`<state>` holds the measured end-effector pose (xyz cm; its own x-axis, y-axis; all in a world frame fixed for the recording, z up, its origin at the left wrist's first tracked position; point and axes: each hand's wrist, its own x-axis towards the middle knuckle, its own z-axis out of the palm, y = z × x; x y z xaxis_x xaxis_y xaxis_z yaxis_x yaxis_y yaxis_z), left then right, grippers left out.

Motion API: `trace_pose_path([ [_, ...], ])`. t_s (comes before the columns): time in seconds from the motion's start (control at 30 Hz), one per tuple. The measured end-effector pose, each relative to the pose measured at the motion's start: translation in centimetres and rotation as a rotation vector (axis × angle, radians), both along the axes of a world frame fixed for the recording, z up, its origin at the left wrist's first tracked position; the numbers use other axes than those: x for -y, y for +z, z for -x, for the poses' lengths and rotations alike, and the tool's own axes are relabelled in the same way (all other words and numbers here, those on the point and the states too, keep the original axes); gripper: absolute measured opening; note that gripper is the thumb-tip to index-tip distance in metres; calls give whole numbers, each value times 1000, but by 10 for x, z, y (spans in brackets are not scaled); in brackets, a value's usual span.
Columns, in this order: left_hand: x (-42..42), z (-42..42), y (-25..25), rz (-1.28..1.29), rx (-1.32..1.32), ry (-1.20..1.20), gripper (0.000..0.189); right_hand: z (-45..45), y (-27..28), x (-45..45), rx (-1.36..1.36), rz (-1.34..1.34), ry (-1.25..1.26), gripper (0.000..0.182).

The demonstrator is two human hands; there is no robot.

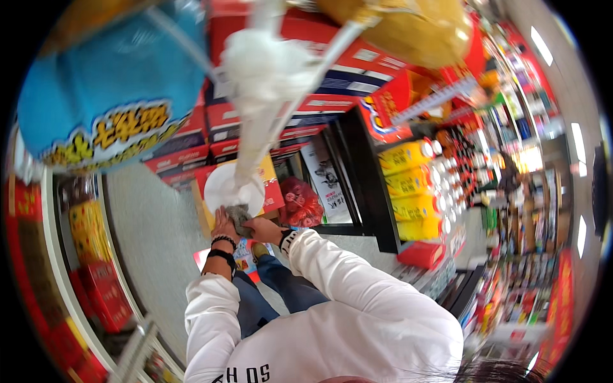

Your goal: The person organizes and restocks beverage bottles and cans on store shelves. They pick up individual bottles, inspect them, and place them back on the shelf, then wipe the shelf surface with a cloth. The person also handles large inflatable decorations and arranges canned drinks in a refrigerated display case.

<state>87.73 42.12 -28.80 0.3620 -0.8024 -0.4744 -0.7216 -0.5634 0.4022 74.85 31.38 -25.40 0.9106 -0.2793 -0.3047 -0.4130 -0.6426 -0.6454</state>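
A white display stand rises in front of me, with a round white base (220,184) and a pole (254,139). Both my hands meet at the near edge of this base on a grey cloth (238,219). My left hand (224,226) lies on the cloth's left side, fingers pointing towards the base. My right hand (262,230) pinches the cloth from the right. Beneath the base is a yellow and red box (272,186). A blue printed package (115,95) and a golden package (407,28) hang high around the stand, close to the camera.
Stacked red and blue cartons (306,100) stand behind the stand. To the right are a red bag (301,203), a black shelf unit (366,191) and yellow-labelled bottles (407,191). A white-edged shelf (60,249) with goods runs along the left. Grey floor (148,230) lies between.
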Motion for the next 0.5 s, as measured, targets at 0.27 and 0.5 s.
trace_pose_path([
  [0.27, -9, 14, 30, 305, -51, 39, 58, 109, 64, -22, 120, -37, -473, 30],
  [0.5, -53, 88, -22, 376, -856, 214, 47, 153, 97, -72, 222, -106, -672, 28],
])
